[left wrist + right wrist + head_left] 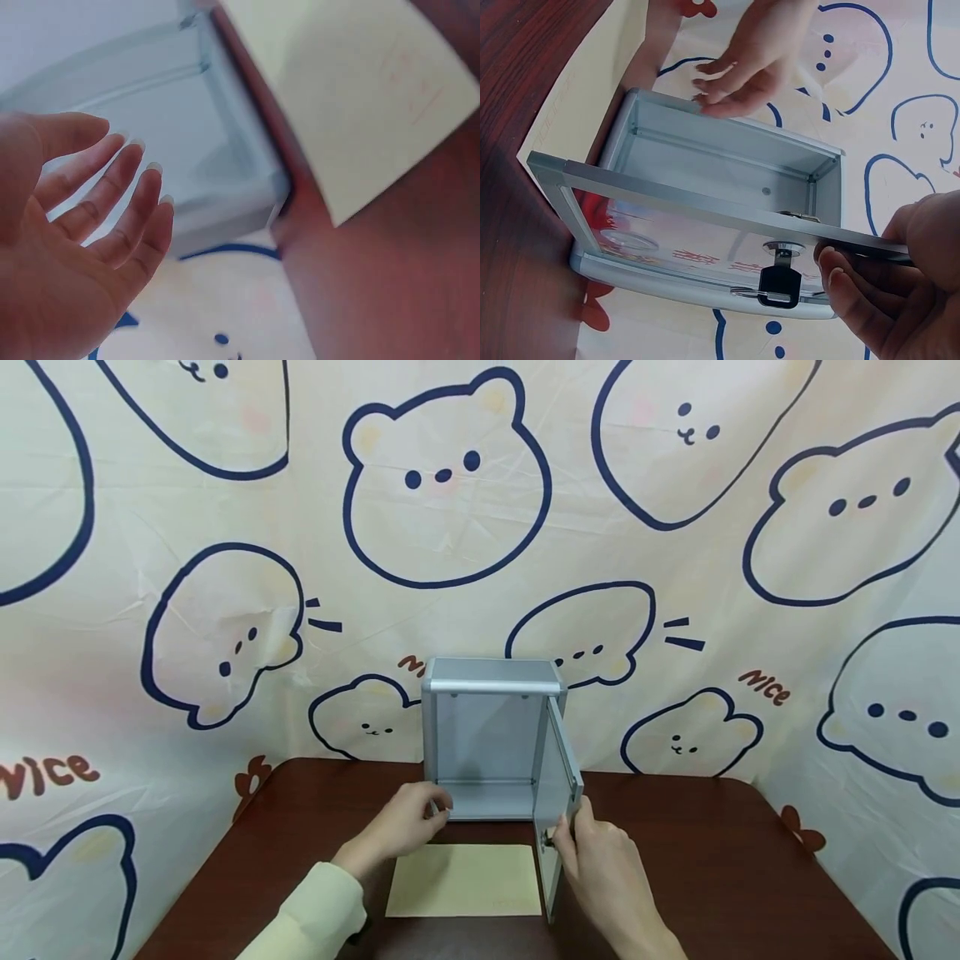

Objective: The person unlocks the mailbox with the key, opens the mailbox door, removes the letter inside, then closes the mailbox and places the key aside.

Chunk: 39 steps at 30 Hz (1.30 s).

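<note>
A silvery metal box (495, 673) stands upright at the table's back, its door (558, 760) swung out toward me on the right. My right hand (607, 868) grips the free edge of that door between thumb and fingers. In the right wrist view, a black-headed key (780, 286) on a ring sits in the door's round lock (784, 248), close to my fingertips. Red characters show on the door's clear panel. My left hand (411, 820) is at the box's front left edge, fingers loosely bent and holding nothing. Whether it touches the box, I cannot tell.
A pale yellow sheet or envelope (465, 881) lies flat before the box, with faint red print in the left wrist view. The dark red-brown table (697, 852) extends on both sides. A cartoon-printed cloth (450, 543) hangs behind.
</note>
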Tool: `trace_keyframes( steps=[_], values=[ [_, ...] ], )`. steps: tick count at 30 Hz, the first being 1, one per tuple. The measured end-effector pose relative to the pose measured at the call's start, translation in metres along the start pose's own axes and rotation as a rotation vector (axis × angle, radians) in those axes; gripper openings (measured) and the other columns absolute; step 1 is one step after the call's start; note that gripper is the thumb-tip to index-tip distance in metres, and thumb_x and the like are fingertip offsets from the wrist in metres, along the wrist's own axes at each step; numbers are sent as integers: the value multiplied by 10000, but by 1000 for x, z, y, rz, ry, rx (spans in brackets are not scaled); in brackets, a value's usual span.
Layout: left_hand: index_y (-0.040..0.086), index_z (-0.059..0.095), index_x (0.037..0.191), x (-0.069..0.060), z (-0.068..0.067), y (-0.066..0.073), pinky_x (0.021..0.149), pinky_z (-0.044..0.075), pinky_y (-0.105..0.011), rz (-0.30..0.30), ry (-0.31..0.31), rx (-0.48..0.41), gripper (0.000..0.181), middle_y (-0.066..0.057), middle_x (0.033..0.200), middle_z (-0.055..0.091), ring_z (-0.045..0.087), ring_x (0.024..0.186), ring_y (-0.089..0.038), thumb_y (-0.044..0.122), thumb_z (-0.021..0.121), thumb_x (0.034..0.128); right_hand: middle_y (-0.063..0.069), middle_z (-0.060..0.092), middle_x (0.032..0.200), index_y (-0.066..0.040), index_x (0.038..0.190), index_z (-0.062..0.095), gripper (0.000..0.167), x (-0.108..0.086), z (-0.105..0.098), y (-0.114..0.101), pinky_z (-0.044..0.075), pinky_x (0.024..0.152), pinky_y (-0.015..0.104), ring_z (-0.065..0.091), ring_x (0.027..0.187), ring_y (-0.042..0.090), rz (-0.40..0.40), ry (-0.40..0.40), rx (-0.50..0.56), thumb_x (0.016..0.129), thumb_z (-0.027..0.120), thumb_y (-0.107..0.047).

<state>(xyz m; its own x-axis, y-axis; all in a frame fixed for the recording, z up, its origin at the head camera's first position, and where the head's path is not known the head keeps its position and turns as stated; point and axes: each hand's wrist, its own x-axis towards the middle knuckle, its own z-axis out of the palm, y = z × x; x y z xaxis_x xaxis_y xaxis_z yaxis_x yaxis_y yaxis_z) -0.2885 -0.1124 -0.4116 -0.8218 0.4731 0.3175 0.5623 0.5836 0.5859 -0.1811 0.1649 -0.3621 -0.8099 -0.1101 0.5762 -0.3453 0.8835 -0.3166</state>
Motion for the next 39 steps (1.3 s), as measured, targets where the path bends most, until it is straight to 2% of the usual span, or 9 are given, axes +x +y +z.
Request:
trace_keyframes(
  steps=[9, 17, 23, 26, 28, 30, 34, 37, 39],
  values=[
    [67, 742, 1081, 2, -42, -5, 821, 558, -385, -113, 157, -31, 132, -27, 1023, 723, 647, 920, -162, 70, 654, 982, -96, 338, 544, -99, 880, 527, 162, 0, -1, 0, 274, 407, 215, 310, 466, 34, 3, -5, -1, 1032, 567, -136],
    [23, 707, 1187, 14, -84, -3, 762, 587, -427, -142, 329, -22, 242, -146, 1087, 720, 686, 910, -277, 156, 552, 1057, -101, 342, 536, -82, 906, 539, 133, 1, 0, 1, 272, 398, 211, 308, 454, 32, 32, -32, 2, 1017, 590, -134],
    [-11, 655, 1295, 29, -108, 4, 744, 565, -444, -142, 410, 13, 346, -195, 1138, 706, 687, 864, -289, 194, 463, 1093, -98, 353, 536, -70, 926, 552, 122, 1, 1, 1, 275, 399, 214, 312, 454, 35, 33, -43, 0, 1021, 584, -138],
    [-16, 595, 1385, 39, -116, 10, 796, 547, -475, -158, 408, 11, 417, -209, 1153, 679, 672, 853, -296, 242, 423, 1106, -97, 355, 533, -75, 914, 545, 133, 1, 1, 1, 272, 398, 215, 310, 450, 35, 33, -46, -5, 1023, 582, -141],
    [-24, 540, 1442, 46, -119, 14, 890, 525, -519, -164, 396, -2, 468, -228, 1212, 653, 664, 953, -321, 274, 391, 1113, -97, 353, 531, -78, 907, 540, 139, 1, 1, 1, 268, 397, 214, 306, 447, 33, 33, -46, -8, 1023, 584, -141],
    [-13, 473, 1502, 54, -120, 19, 975, 491, -559, -174, 364, -34, 512, -233, 1351, 591, 631, 1086, -355, 305, 359, 1118, -97, 351, 530, -72, 913, 546, 135, 1, 1, 1, 263, 395, 212, 300, 445, 30, 32, -44, -9, 1022, 587, -141],
    [-10, 358, 1569, 71, -121, 26, 1151, 363, -561, -152, 294, -81, 568, -222, 1570, 412, 439, 1405, -389, 336, 300, 1122, -98, 341, 531, -64, 923, 553, 129, 1, 2, 0, 250, 391, 206, 282, 443, 20, 29, -41, -3, 1021, 589, -139],
    [-21, 299, 1587, 82, -119, 30, 1237, 222, -532, -133, 240, -104, 587, -211, 1642, 295, 247, 1530, -369, 333, 269, 1121, -99, 336, 531, -66, 922, 551, 129, 2, 3, -1, 244, 390, 204, 277, 443, 19, 27, -38, 1, 1021, 588, -139],
    [-25, 275, 1594, 87, -119, 32, 1258, 163, -511, -124, 211, -115, 584, -203, 1666, 246, 182, 1555, -353, 313, 256, 1119, -96, 337, 533, -69, 915, 548, 134, 2, 3, -1, 249, 393, 207, 285, 447, 24, 22, -34, -2, 1023, 583, -140]
  ],
)
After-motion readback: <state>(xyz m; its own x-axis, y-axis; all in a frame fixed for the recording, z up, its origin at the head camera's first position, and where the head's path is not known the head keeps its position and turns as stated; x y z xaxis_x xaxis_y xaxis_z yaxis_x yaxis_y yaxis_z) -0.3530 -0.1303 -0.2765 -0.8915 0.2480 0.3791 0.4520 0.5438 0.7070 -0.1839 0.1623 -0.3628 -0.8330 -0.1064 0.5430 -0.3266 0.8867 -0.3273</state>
